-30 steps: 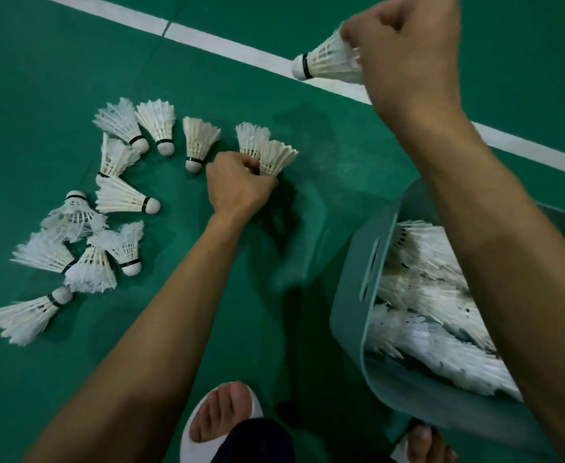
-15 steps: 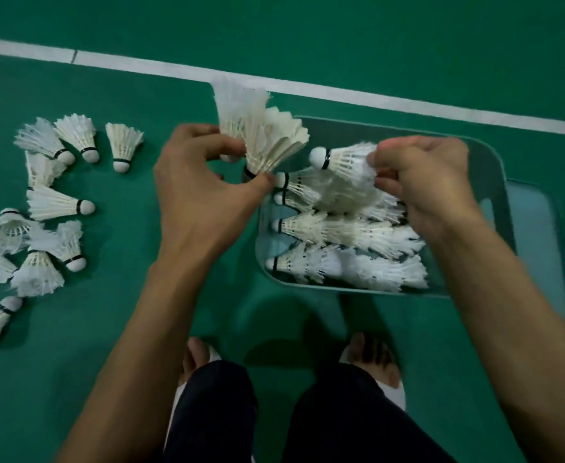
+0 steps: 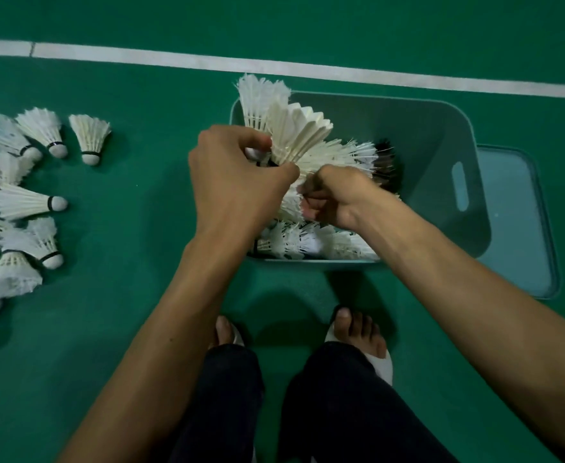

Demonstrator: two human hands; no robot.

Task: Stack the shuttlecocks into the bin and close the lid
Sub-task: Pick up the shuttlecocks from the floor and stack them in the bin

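A grey-green bin (image 3: 448,135) stands on the green floor just beyond my feet, its left half filled with white shuttlecocks (image 3: 311,242) lying on their sides. My left hand (image 3: 237,185) hovers over the bin's left edge, shut on two shuttlecocks (image 3: 284,125) whose feathers fan upward. My right hand (image 3: 334,198) is down inside the bin, fingers closed on a shuttlecock (image 3: 344,155) on top of the pile. The flat lid (image 3: 515,225) lies on the floor against the bin's right side.
Several loose shuttlecocks (image 3: 30,202) lie scattered on the floor at the far left. A white court line (image 3: 274,66) runs across behind the bin. My two feet in white slippers (image 3: 379,362) stand just in front of the bin.
Both hands have moved from above the floor to over the bin. My left hand lifted two shuttlecocks off the floor; my right hand lowered its shuttlecock onto the pile.
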